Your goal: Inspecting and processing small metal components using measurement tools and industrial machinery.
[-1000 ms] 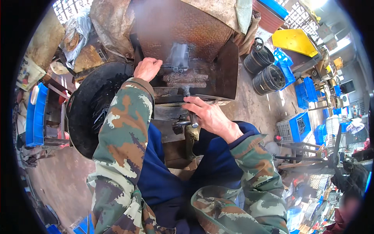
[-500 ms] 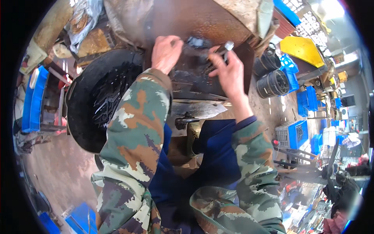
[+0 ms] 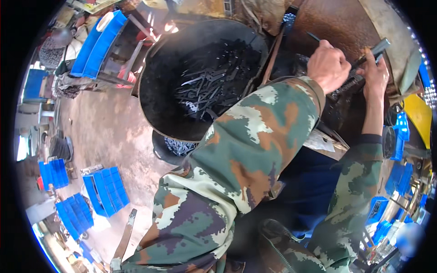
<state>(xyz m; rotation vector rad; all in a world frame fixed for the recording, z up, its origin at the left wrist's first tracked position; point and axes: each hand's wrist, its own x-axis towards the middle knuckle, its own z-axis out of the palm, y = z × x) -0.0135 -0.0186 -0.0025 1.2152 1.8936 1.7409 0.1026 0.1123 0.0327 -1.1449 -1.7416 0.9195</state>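
My left hand (image 3: pixel 330 67) is closed over the dark work surface, its back toward me. A thin dark metal strip (image 3: pixel 312 36) sticks out beyond its knuckles. Close by on the right, my right hand (image 3: pixel 376 76) has its fingers wrapped round a tool with a grey cylindrical metal end (image 3: pixel 380 46). The rest of that tool is mostly hidden by the fingers. Left of my left forearm stands a wide black basin (image 3: pixel 152 93) holding many dark, narrow metal pieces (image 3: pixel 207 84). A brown, wet-looking metal plate (image 3: pixel 339 22) slopes up behind my hands.
Below the basin sits a smaller bucket (image 3: pixel 178 148) of grey metal pieces. Blue crates (image 3: pixel 105 191) stand on the concrete floor at left, and a long blue tray (image 3: pixel 98 45) rests at the upper left. A yellow panel (image 3: pixel 418 116) is at far right.
My view has swung left, so the basin shows more fully. My left hand, formerly near the plate with no strip showing, now has a thin strip in it and lies closer to the right hand.
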